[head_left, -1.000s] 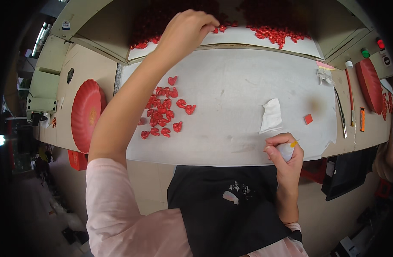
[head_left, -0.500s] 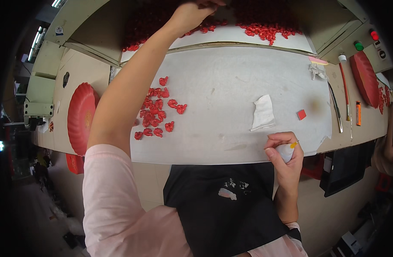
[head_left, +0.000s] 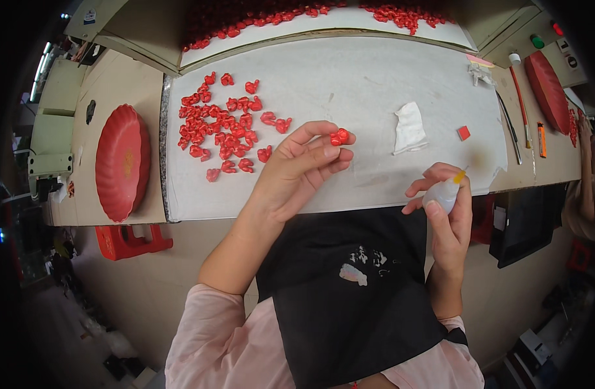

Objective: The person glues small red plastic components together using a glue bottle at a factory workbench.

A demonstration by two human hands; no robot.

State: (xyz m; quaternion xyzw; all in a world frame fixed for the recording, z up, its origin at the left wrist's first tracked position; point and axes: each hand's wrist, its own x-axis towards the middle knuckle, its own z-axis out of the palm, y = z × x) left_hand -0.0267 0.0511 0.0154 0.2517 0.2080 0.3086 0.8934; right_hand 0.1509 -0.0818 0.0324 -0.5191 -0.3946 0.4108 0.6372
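Between the thumb and fingers of my left hand (head_left: 296, 167) is a small glossy red figurine (head_left: 340, 137), held above the front of the white-covered table. My right hand (head_left: 452, 217) is wrapped round a small squeeze bottle (head_left: 442, 193) of pale colour, whose yellow tip (head_left: 460, 176) with a thin needle points up and away. The two hands are apart. A cluster of similar red figurines (head_left: 223, 123) lies on the table sheet to the left of my left hand. Beyond my right hand rests a crumpled white cloth (head_left: 410, 129).
More red pieces (head_left: 401, 16) fill a box-like opening at the back. Scalloped red trays stand left (head_left: 122, 162) and right (head_left: 547, 91). On the right lie a small red block (head_left: 464, 133), a brush (head_left: 521, 104), a thin dark-handled tool (head_left: 510, 129) and an orange-labelled stick (head_left: 541, 139).
My left hand has come back from the opening at the far side and now holds a red figurine over the table. My right hand keeps the bottle, shifted slightly. The view has tilted.
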